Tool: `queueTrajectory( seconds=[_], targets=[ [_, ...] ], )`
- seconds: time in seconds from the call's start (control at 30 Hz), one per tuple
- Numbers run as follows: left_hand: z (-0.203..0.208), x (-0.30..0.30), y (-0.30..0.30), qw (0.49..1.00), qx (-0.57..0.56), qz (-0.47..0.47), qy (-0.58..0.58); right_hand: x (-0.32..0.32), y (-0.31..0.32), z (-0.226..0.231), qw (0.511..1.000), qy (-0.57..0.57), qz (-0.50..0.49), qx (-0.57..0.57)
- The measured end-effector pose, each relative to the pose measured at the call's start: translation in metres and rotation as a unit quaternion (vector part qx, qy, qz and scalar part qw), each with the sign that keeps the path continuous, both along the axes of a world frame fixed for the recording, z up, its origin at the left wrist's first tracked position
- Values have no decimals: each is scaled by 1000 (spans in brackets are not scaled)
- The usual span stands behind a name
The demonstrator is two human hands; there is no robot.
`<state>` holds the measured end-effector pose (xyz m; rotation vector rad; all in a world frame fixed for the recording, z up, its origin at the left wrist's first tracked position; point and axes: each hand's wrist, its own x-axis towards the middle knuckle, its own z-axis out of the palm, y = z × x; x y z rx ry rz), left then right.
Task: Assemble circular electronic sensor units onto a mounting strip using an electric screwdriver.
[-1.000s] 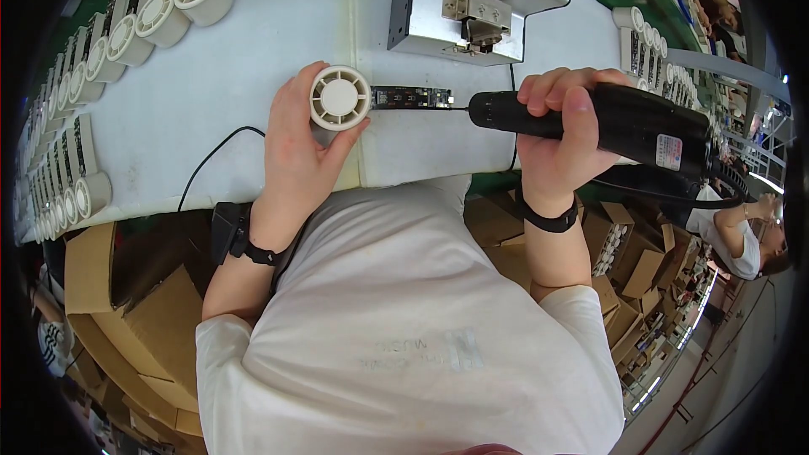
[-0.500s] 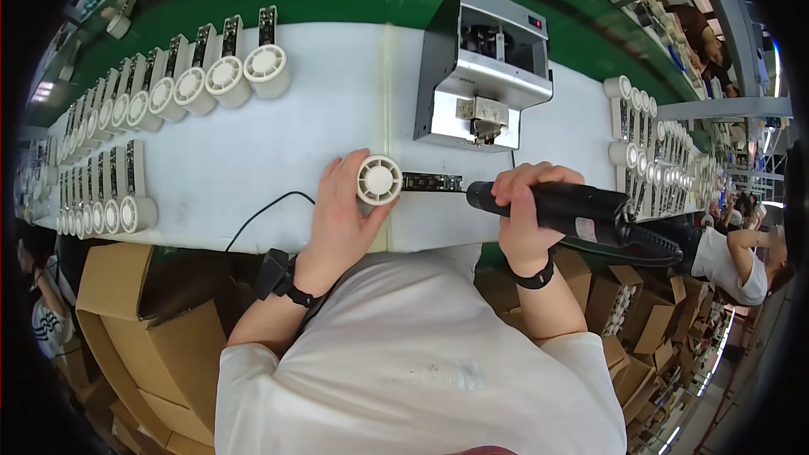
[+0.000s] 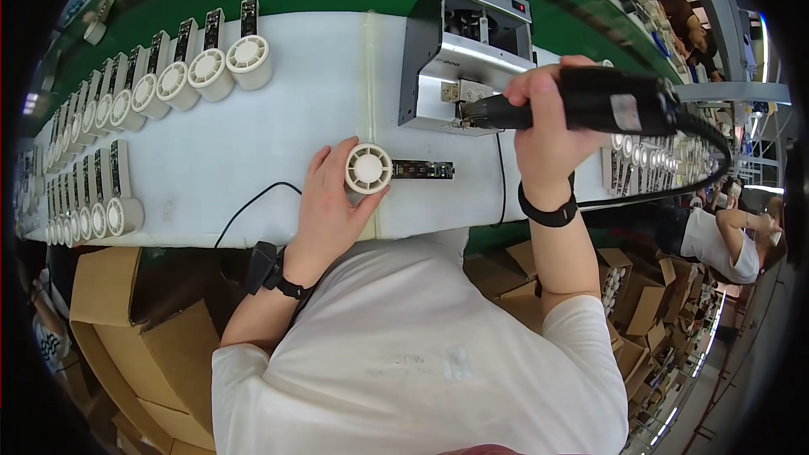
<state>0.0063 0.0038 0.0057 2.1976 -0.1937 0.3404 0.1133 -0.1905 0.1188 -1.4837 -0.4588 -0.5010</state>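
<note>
My left hand (image 3: 327,211) is wrapped round the white head of a small handheld fan (image 3: 368,168), which has a round spoked front. From that head a strip of dark circuit board (image 3: 424,170) points right along the white table. My right hand (image 3: 552,131) grips a black electric screwdriver (image 3: 619,101) with a cord at its rear. The screwdriver's tip reaches the metal outlet at the front of a silver screw feeder (image 3: 438,76); whether a screw is on the tip is too small to tell.
Rows of similar fans (image 3: 173,84) line the table's left side, with more fans (image 3: 649,160) at the right. A thin black cable (image 3: 253,204) crosses the near left edge. Open cardboard boxes (image 3: 139,345) stand below, and a person in white (image 3: 720,244) is at far right.
My right hand has raised the screwdriver from beside the circuit board, up and away to the screw feeder's outlet. My left hand stays on the fan; the whole view has shifted slightly.
</note>
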Motion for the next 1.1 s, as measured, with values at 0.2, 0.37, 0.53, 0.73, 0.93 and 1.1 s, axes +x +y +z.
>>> queueTrajectory(
  seconds=[0.2, 0.37, 0.53, 0.73, 0.93, 1.1],
  targets=[
    [1, -1, 0, 1000, -16, -10, 7, 1, 7, 2, 997, 69, 14, -25],
    [-1, 2, 0, 999, -35, -28, 10, -17, 13, 1, 993, 98, 42, 39],
    [0, 4, 1, 1000, -3, -23, 11, -36, 35, -10, 990, 77, 106, 57],
    [1, 4, 1, 1000, -10, -27, 10, -37, 39, -20, 989, 76, 127, 10],
    [1, 3, 1, 1000, -11, -25, 12, -35, 40, -22, 987, 94, 129, 16],
    [1, 3, 1, 999, -18, -25, 15, -31, 40, -27, 988, 47, 142, -43]
  ],
)
